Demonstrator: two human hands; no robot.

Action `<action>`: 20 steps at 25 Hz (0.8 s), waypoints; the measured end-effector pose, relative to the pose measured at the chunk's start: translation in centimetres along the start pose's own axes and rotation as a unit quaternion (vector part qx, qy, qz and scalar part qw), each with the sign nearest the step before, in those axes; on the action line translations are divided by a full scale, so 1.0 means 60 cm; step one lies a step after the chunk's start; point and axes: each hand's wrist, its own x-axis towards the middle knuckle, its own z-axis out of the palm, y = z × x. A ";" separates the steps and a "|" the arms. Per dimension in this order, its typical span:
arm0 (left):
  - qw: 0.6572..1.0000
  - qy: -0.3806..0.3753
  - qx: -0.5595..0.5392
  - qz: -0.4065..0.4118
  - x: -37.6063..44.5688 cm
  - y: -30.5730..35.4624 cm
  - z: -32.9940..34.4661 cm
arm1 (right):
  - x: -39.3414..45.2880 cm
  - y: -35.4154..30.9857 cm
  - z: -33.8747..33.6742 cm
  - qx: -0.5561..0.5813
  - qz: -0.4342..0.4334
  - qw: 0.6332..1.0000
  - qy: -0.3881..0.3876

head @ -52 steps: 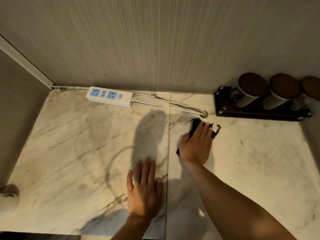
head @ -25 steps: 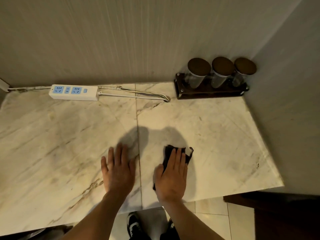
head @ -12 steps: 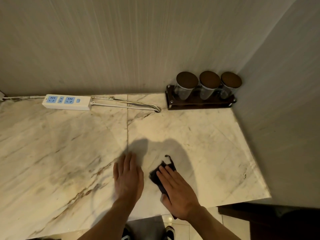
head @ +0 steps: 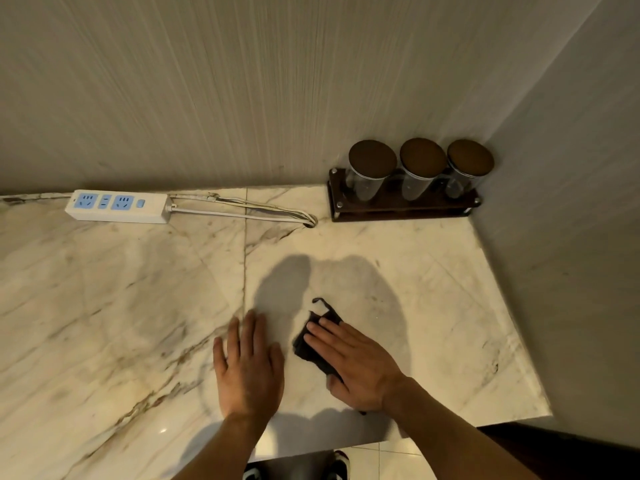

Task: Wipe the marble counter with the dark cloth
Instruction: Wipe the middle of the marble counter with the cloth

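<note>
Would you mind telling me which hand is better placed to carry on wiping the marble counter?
The right hand: it lies flat on the dark cloth, pressing it to the marble counter. The left hand rests bare on the stone beside it, apart from the cloth.

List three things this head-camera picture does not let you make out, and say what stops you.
1. Most of the dark cloth: the right hand lies flat over it.
2. What the three jars hold: too dim, seen mostly lid-on.
3. The counter beyond the power strip: the picture's left edge cuts it off.
</note>
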 end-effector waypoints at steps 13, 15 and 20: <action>1.000 0.000 0.017 -0.007 0.003 0.004 -0.001 | 0.120 0.084 -0.039 0.008 0.035 0.999 0.029; 1.000 0.000 0.020 -0.007 0.004 0.004 0.000 | 0.136 0.092 -0.044 0.000 0.050 0.998 0.037; 1.000 0.004 0.027 -0.003 0.006 0.003 0.002 | 0.170 0.103 -0.050 0.015 0.134 0.989 0.065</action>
